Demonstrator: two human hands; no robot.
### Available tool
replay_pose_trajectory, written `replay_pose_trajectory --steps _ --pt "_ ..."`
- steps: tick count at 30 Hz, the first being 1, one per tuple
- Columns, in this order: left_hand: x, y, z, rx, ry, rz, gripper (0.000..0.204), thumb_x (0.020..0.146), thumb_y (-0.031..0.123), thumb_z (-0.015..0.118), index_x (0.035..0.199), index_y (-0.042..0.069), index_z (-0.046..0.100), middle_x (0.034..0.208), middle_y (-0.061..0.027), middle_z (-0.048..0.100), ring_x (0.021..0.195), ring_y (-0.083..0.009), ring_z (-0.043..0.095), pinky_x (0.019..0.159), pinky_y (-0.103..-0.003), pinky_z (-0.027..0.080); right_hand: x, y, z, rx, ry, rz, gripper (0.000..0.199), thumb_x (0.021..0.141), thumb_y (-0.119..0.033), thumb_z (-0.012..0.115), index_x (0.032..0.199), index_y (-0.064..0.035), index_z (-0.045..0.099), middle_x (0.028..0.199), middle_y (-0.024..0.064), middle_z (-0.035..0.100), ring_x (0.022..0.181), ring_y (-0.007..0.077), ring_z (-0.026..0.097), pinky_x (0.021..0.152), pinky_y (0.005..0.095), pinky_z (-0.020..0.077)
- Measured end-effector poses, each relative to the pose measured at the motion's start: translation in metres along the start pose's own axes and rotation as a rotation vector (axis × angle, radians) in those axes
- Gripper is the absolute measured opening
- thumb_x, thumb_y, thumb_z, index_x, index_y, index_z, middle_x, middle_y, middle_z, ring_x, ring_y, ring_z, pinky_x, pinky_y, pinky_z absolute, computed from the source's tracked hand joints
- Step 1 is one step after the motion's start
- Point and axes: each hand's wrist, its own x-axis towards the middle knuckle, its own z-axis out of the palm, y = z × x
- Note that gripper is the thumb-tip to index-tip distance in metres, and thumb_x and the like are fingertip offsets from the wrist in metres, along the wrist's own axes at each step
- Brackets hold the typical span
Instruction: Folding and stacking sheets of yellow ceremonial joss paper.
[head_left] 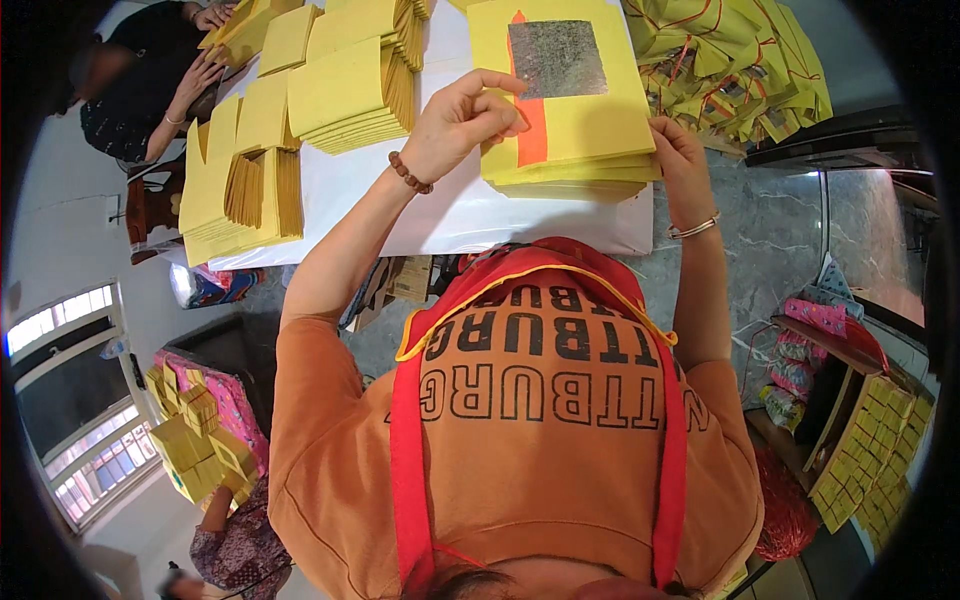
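A stack of yellow paper sheets [575,165] lies on the white-covered table in front of me. Its top sheet carries an orange-red strip [532,140] and a dark silvery square [558,60]. My left hand [462,118], a brown bead bracelet at its wrist, is over the stack's left edge. Its fingers are curled with the tips beside the strip; whatever they may hold is too small to make out. At the stack's right edge, my right hand [685,170] has thumb and fingers closed at the margin of the yellow paper.
Folded yellow paper bundles [345,95] fill the left of the white table [360,210]. Another person's hands [200,75] work at the far left. Yellow bundles with red ties [730,65] are heaped at the far right. A second person [235,540] is at the lower left.
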Motion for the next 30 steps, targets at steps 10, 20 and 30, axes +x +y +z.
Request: replay_pose_trajectory --steps 10,20,30 --pt "-0.004 0.003 0.020 0.910 -0.013 0.401 0.053 0.066 0.021 0.074 0.113 0.010 0.052 0.094 -0.0037 0.051 0.081 -0.0127 0.050 0.070 -0.025 0.043 0.000 -0.003 0.004 -0.291 0.092 -0.270 0.013 0.083 -0.009 0.054 0.087 0.0027 0.059 0.105 0.0025 0.046 0.081 0.0058 0.048 0.069 0.0190 0.0403" --pt "-0.005 -0.002 0.005 0.664 -0.024 0.263 0.034 0.076 0.023 0.065 0.103 0.007 0.054 0.078 -0.0045 0.054 0.070 -0.0144 0.051 0.063 -0.026 0.043 0.004 0.001 0.000 -0.367 0.072 -0.353 0.010 0.082 -0.009 0.055 0.085 0.0004 0.059 0.113 0.0081 0.050 0.097 0.0154 0.049 0.078 0.0256 0.0403" --pt "-0.006 -0.016 0.004 0.315 0.189 0.150 0.013 0.082 0.012 0.054 0.087 0.002 0.047 0.068 0.0004 0.048 0.064 -0.0065 0.045 0.061 -0.022 0.040 0.005 0.000 0.000 -0.281 0.033 -0.310 0.013 0.083 -0.009 0.053 0.087 0.0022 0.058 0.112 0.0088 0.054 0.098 0.0135 0.051 0.082 0.0238 0.0396"
